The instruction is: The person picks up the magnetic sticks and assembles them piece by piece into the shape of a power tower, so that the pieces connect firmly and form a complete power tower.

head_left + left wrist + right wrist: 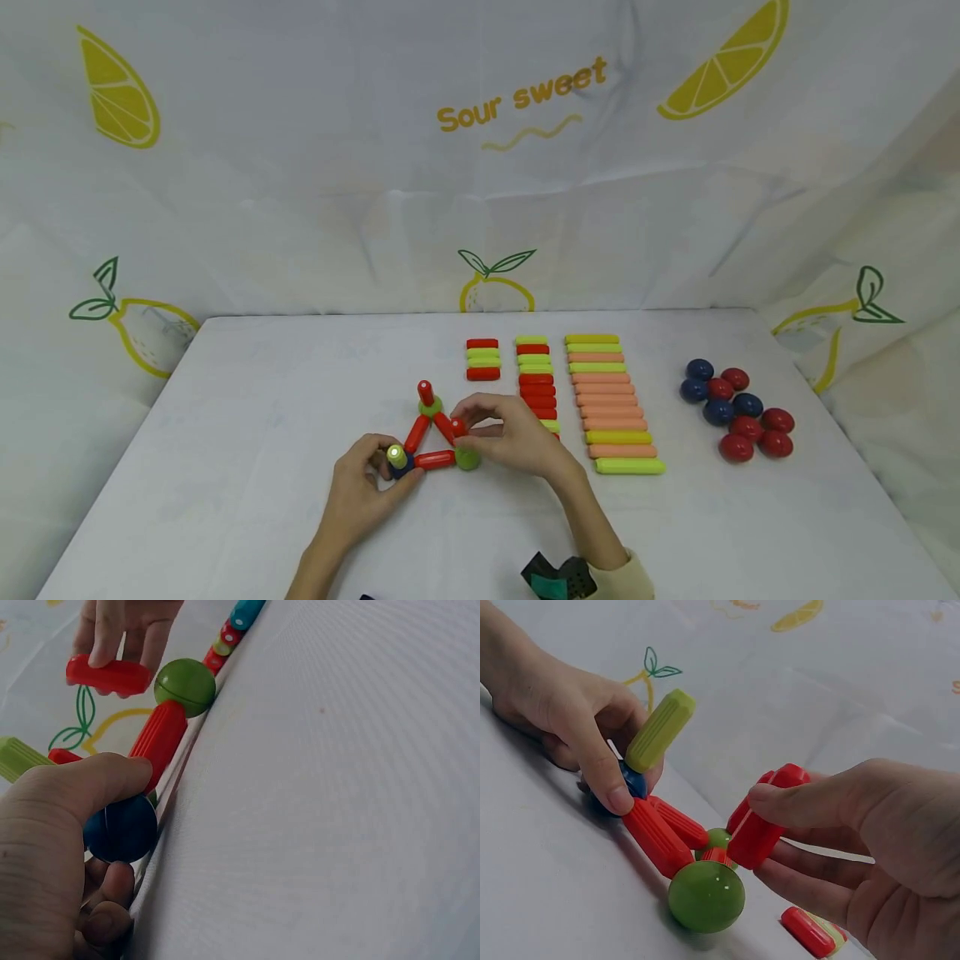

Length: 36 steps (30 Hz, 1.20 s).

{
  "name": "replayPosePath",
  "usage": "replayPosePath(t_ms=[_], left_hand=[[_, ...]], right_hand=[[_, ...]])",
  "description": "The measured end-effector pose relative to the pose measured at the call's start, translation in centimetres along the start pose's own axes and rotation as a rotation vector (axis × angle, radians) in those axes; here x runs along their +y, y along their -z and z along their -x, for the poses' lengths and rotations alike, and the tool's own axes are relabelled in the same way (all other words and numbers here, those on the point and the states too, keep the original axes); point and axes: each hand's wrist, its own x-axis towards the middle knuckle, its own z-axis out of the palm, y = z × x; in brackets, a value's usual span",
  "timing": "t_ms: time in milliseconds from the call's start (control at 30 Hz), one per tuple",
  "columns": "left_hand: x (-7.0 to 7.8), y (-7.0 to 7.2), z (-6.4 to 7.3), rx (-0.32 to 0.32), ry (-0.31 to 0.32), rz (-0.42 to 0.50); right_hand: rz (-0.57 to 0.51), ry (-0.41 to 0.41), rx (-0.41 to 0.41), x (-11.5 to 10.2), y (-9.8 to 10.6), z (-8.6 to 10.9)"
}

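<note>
Red rods and balls form a triangular frame on the table. My left hand holds its near-left corner, a dark blue ball, with the thumb against it. A yellow-green rod stands up from that ball. Between thumb and fingers, my right hand pinches a short red rod near the green ball at the near-right corner. Whether rod and ball touch, I cannot tell. The far corner is another green ball with an upright red rod in it.
Right of the frame lie columns of short red and green rods and longer orange, yellow and green rods. Farther right sits a cluster of blue and red balls. A patterned white cloth hangs behind the table.
</note>
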Motion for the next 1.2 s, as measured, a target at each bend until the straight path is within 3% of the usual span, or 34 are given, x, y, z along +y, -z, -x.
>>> replayPosePath(t_ms=[267,667,833,933,1200], left_hand=[[-0.1,0.0,0.0,0.005,-0.011,0.002],[-0.1,0.0,0.0,0.014,-0.047,0.013],[-0.1,-0.1,0.1,0.015,-0.033,0.011],[0.0,-0.1,0.1,0.012,-0.019,0.010],[0.0,-0.1,0.1,0.001,-0.015,0.009]], right_hand=[[-0.026,0.022,-0.084,0.3,0.3,0.2],[-0.044,0.035,-0.089,0.5,0.4,0.2],[0.018,0.051,-0.089,0.2,1.3,0.7],[0.080,0.057,-0.031,-0.3,2.9,1.7],[0.295,-0.058,0.318,-0.6,8.8,5.9]])
